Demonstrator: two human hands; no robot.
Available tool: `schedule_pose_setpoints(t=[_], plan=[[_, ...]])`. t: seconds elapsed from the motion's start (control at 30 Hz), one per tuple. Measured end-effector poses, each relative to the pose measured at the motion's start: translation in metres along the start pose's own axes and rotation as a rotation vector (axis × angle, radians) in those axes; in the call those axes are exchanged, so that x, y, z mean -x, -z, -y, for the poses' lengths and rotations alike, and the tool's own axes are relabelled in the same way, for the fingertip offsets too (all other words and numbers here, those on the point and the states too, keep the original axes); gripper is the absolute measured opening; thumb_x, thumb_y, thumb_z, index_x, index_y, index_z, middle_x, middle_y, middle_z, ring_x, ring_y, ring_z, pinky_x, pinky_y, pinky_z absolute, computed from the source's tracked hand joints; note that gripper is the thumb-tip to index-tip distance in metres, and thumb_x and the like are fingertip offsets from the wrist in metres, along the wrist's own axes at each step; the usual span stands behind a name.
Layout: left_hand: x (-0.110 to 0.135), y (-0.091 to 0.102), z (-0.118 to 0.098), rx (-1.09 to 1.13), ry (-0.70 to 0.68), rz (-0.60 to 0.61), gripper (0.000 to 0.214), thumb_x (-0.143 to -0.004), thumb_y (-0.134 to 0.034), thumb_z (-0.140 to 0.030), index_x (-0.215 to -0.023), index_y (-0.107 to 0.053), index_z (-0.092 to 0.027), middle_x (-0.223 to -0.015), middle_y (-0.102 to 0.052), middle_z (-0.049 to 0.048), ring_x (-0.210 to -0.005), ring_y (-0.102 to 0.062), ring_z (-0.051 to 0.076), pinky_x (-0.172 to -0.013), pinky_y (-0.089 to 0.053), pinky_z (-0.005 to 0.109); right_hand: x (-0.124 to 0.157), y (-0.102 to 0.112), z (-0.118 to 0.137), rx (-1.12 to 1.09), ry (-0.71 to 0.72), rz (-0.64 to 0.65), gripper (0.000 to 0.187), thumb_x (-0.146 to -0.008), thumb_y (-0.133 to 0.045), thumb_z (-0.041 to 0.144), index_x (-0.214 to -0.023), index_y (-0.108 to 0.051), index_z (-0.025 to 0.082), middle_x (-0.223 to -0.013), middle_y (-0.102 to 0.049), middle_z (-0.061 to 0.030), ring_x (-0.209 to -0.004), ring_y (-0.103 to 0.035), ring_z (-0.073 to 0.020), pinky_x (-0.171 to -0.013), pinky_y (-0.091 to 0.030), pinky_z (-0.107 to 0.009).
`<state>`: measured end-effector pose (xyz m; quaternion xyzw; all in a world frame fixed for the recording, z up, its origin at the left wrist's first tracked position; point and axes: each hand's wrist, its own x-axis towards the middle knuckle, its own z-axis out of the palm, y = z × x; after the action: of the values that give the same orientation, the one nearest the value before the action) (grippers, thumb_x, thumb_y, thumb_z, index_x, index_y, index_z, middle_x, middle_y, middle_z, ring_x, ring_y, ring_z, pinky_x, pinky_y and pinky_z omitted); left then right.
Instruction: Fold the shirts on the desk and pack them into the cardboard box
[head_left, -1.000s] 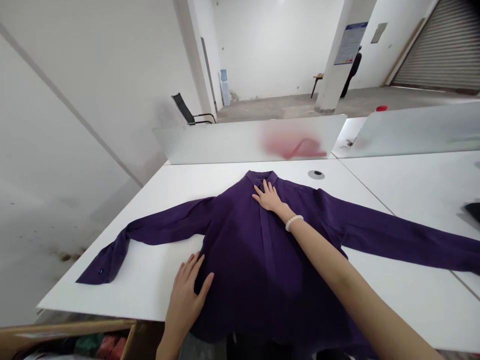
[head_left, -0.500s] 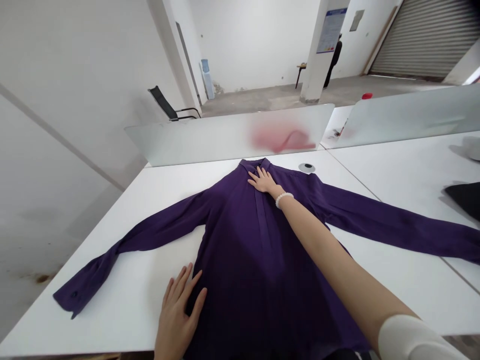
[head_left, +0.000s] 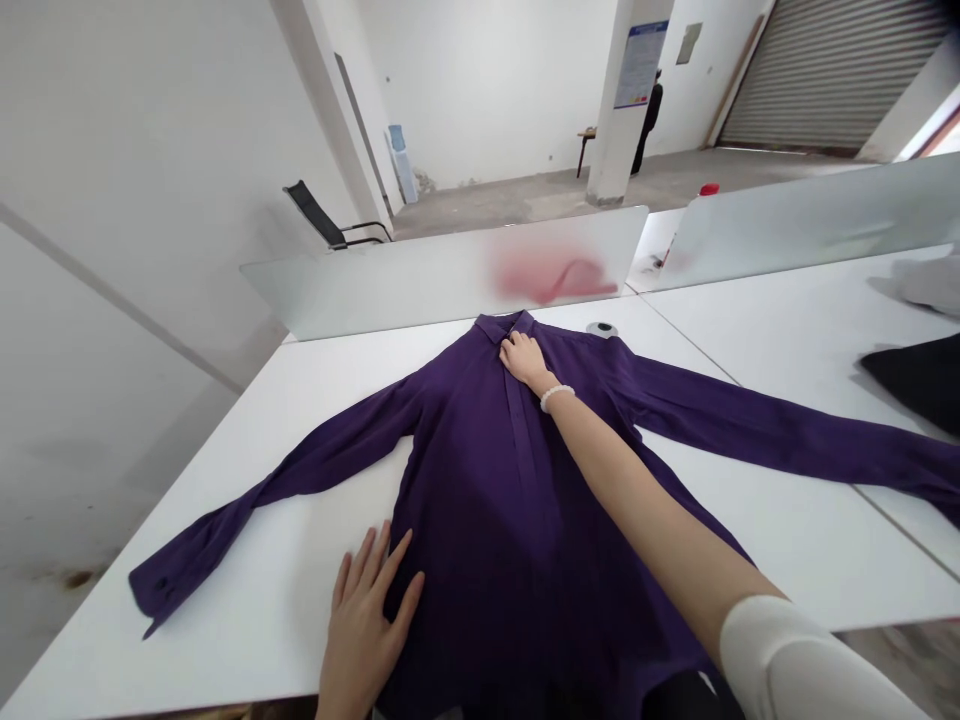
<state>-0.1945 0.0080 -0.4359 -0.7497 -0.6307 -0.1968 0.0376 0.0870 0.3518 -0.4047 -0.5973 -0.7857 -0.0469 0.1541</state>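
A purple long-sleeved shirt lies front up across the white table, collar at the far side and both sleeves spread outward. Just below the collar, my right hand has its fingers curled closed on the front placket; the fingertips are partly hidden. A white beaded bracelet circles that wrist. My left hand rests open at the shirt's left edge, fingers spread, with thumb and forefinger over the cloth. The shirt's hem runs toward my body at the bottom of the view.
A frosted divider stands along the table's far edge, with a blurred red shape behind it. A round grey-white object lies beside the right shoulder. Black cloth and a whitish item lie farther right. A person stands behind the pillar.
My right hand's spread fingers have curled closed on the cloth below the collar. My left hand stays open at the shirt's edge. The camera view has shifted slightly.
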Motion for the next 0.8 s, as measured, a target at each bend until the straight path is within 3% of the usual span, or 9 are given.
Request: schedule_pose_setpoints(t=[0.1, 0.27, 0.47, 0.53, 0.63, 0.8], plan=[[-0.001, 0.002, -0.001, 0.009, 0.026, 0.016, 0.046, -0.091, -0.046, -0.041, -0.135, -0.049, -0.029, -0.145, -0.045, 0.0082, -0.137, -0.036, 0.029, -0.109, -0.031, 0.057, 0.001, 0.001, 0.001, 0.0, -0.003, 0.017, 0.043, -0.097, -0.026, 0.025, -0.119, -0.059, 0.008, -0.126, -0.052, -0.0212, -0.114, -0.045, -0.0308, -0.095, -0.035, -0.043], [-0.005, 0.005, -0.005, 0.037, 0.053, 0.039, 0.045, -0.091, -0.045, -0.043, -0.133, -0.052, -0.026, -0.144, -0.046, 0.0089, -0.137, -0.037, 0.028, -0.11, -0.031, 0.056, 0.014, 0.008, 0.003, -0.028, 0.024, 0.056, 0.045, -0.097, -0.028, 0.024, -0.133, -0.048, 0.008, -0.131, -0.051, -0.0215, -0.117, -0.048, -0.0312, -0.096, -0.036, -0.043], [-0.006, 0.004, -0.003, 0.079, 0.066, 0.034, 0.046, -0.089, -0.047, -0.045, -0.13, -0.055, -0.025, -0.143, -0.047, 0.0089, -0.136, -0.038, 0.029, -0.11, -0.029, 0.057, 0.059, 0.029, -0.021, -0.07, 0.14, 0.116, 0.056, -0.097, -0.035, 0.039, -0.148, -0.028, 0.017, -0.152, -0.031, -0.0129, -0.132, -0.04, -0.0258, -0.105, -0.032, -0.038], [-0.006, 0.003, -0.001, 0.099, 0.068, 0.023, 0.047, -0.09, -0.045, -0.046, -0.129, -0.056, -0.022, -0.142, -0.049, 0.0108, -0.136, -0.038, 0.029, -0.11, -0.029, 0.056, 0.084, 0.042, -0.046, -0.07, 0.092, 0.093, 0.056, -0.098, -0.032, 0.036, -0.149, -0.024, 0.014, -0.153, -0.028, -0.0145, -0.136, -0.035, -0.0258, -0.107, -0.03, -0.04], [-0.006, 0.001, 0.0, 0.114, 0.062, -0.003, 0.049, -0.09, -0.042, -0.047, -0.127, -0.056, -0.018, -0.139, -0.051, 0.0134, -0.135, -0.038, 0.03, -0.11, -0.029, 0.056, 0.14, 0.071, -0.104, -0.036, -0.057, 0.019, 0.055, -0.095, -0.036, 0.028, -0.147, -0.029, 0.01, -0.152, -0.03, -0.0174, -0.137, -0.033, -0.0271, -0.108, -0.029, -0.042], [-0.003, -0.006, 0.014, 0.088, -0.017, 0.002, 0.042, -0.091, -0.037, -0.039, -0.122, -0.06, -0.023, -0.137, -0.054, 0.0112, -0.135, -0.039, 0.031, -0.107, -0.032, 0.059, 0.29, 0.126, -0.216, 0.091, -0.456, -0.165, 0.046, -0.092, -0.037, 0.021, -0.135, -0.047, 0.009, -0.139, -0.048, -0.0176, -0.128, -0.043, -0.0269, -0.107, -0.031, -0.042]])
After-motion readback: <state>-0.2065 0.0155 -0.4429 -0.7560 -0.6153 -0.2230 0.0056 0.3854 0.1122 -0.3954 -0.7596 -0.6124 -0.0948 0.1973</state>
